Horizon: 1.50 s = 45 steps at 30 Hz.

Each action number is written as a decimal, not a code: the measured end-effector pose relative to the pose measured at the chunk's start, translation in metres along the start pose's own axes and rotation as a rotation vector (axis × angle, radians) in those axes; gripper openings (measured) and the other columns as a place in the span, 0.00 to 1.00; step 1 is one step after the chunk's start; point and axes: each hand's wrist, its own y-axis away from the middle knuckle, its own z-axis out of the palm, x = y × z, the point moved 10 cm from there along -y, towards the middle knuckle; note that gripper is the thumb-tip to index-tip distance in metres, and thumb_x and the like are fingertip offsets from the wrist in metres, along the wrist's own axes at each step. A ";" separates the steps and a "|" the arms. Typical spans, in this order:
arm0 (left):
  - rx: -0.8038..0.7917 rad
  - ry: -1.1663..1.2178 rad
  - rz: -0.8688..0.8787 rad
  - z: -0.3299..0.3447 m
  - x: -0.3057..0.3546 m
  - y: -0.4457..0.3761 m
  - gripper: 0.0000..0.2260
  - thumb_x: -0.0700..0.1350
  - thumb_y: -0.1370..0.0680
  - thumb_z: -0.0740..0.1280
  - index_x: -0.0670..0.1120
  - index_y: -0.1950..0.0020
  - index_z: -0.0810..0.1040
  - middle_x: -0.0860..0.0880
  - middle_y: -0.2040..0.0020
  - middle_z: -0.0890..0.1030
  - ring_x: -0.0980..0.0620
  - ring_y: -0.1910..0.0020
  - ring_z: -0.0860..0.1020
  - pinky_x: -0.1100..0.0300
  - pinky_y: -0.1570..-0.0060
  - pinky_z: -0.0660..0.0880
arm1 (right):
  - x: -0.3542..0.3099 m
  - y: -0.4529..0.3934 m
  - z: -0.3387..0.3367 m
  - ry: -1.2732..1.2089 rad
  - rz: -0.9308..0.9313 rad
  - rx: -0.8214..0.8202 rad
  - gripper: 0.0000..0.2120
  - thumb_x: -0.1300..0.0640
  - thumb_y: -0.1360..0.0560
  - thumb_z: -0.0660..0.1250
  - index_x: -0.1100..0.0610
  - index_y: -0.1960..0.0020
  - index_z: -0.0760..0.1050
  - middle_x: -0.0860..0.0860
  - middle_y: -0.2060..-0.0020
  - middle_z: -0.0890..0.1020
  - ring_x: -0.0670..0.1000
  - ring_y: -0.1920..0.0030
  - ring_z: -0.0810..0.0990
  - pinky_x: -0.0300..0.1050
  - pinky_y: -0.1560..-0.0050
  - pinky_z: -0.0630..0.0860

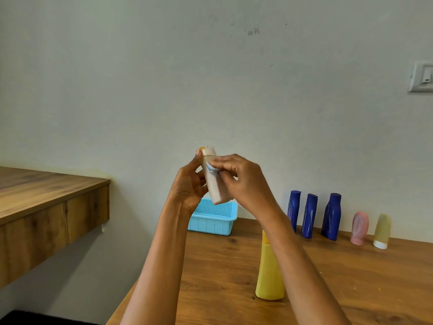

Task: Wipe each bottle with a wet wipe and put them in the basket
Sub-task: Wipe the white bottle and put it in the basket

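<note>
Mid-wipe: left hand [187, 184] gripping cream bottle [216, 184] held up above basket [212, 216], right hand [236, 177] pinching wet wipe [210, 168] against it. Basket seemingly empty; six bottles waiting on worktop [351, 277].

I could read no words, brand names or numbers on anything, neither on the pale bottle [216, 184] I held, nor the yellow bottle [269, 273], nor the three blue bottles [309, 216], whose pale markings were too blurred to make out.
</note>
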 end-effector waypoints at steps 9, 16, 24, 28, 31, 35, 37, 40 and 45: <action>-0.007 0.043 0.024 -0.001 0.002 0.002 0.16 0.52 0.24 0.64 0.43 0.42 0.76 0.42 0.53 0.84 0.45 0.56 0.82 0.52 0.53 0.80 | 0.036 0.003 -0.001 -0.028 0.255 -0.067 0.13 0.63 0.24 0.62 0.54 0.43 0.80 0.50 0.48 0.82 0.46 0.53 0.80 0.33 0.56 0.75; 0.049 0.116 0.009 -0.008 0.004 0.002 0.19 0.52 0.22 0.63 0.42 0.36 0.72 0.42 0.49 0.82 0.44 0.52 0.80 0.52 0.54 0.79 | 0.049 0.005 -0.012 -0.129 0.332 -0.102 0.10 0.64 0.25 0.63 0.55 0.51 0.83 0.47 0.62 0.83 0.45 0.62 0.81 0.32 0.61 0.77; 0.028 0.139 0.019 0.000 0.002 0.003 0.17 0.52 0.23 0.63 0.41 0.41 0.76 0.42 0.52 0.83 0.46 0.55 0.82 0.52 0.49 0.78 | 0.035 0.003 0.011 -0.174 0.237 -0.117 0.15 0.60 0.22 0.62 0.51 0.37 0.76 0.47 0.41 0.78 0.39 0.50 0.73 0.22 0.59 0.70; 0.063 0.207 0.053 -0.012 0.009 0.004 0.20 0.53 0.22 0.62 0.41 0.36 0.73 0.40 0.47 0.81 0.45 0.54 0.81 0.51 0.50 0.78 | 0.048 0.005 -0.001 -0.111 0.317 -0.111 0.10 0.58 0.24 0.64 0.53 0.48 0.82 0.47 0.56 0.84 0.42 0.61 0.78 0.31 0.64 0.71; 0.026 0.277 0.043 -0.013 0.010 0.007 0.22 0.52 0.24 0.64 0.41 0.35 0.71 0.39 0.45 0.81 0.43 0.53 0.81 0.51 0.53 0.80 | 0.052 0.006 -0.011 -0.146 0.346 -0.067 0.10 0.59 0.24 0.63 0.53 0.51 0.83 0.44 0.63 0.82 0.47 0.60 0.80 0.41 0.60 0.79; -0.069 0.249 0.041 0.003 0.006 0.009 0.25 0.52 0.27 0.66 0.43 0.33 0.71 0.38 0.43 0.80 0.42 0.47 0.81 0.50 0.48 0.79 | 0.048 0.005 0.000 -0.359 0.349 -0.041 0.12 0.56 0.23 0.64 0.50 0.41 0.78 0.41 0.52 0.79 0.45 0.49 0.78 0.43 0.49 0.78; -0.111 0.233 0.047 0.009 0.005 0.009 0.23 0.52 0.26 0.65 0.43 0.34 0.72 0.38 0.42 0.80 0.42 0.46 0.81 0.49 0.45 0.78 | 0.048 0.007 0.010 -0.485 0.381 -0.075 0.12 0.56 0.24 0.65 0.48 0.41 0.77 0.40 0.52 0.79 0.42 0.50 0.78 0.37 0.52 0.77; -0.127 0.193 0.024 0.008 -0.001 0.007 0.18 0.54 0.25 0.62 0.44 0.41 0.78 0.41 0.47 0.82 0.44 0.51 0.82 0.46 0.48 0.78 | 0.052 0.011 0.013 -0.692 0.438 -0.066 0.12 0.56 0.26 0.68 0.43 0.45 0.78 0.42 0.52 0.81 0.42 0.52 0.80 0.36 0.56 0.79; -0.028 0.162 -0.061 0.003 -0.016 0.002 0.18 0.55 0.21 0.59 0.43 0.48 0.79 0.42 0.59 0.83 0.47 0.64 0.82 0.57 0.66 0.80 | 0.045 0.013 0.023 -0.930 0.482 0.071 0.13 0.59 0.29 0.71 0.45 0.47 0.78 0.47 0.50 0.81 0.48 0.50 0.81 0.39 0.59 0.80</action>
